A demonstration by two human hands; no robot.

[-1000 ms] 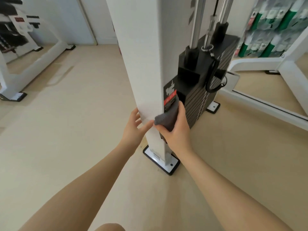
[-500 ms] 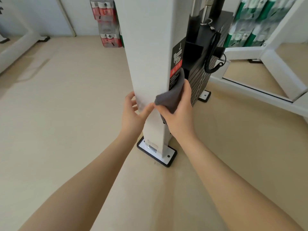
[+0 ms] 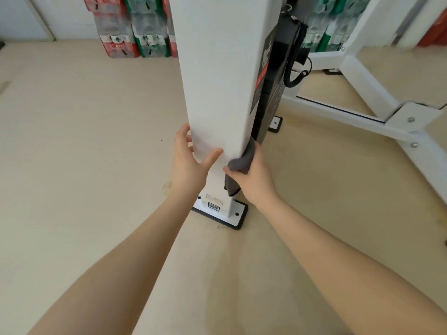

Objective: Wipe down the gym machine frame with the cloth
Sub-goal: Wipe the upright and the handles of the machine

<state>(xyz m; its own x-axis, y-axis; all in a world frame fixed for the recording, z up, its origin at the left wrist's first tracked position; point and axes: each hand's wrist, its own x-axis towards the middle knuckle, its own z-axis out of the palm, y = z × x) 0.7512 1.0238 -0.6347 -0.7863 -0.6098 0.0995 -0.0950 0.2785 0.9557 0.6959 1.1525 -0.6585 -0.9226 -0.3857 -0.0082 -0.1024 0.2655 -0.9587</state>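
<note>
Where post hides fingers: left hand open, right hand gripping cloth.

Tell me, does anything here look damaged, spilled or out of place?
Nothing stands out. The white post stands upright on its base plate, the right hand holds the grey cloth against it, and the left hand steadies it.

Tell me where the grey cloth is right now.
In the head view the grey cloth sits low on the right side of the white upright post, held against it by the right hand, just above the base plate.
</note>
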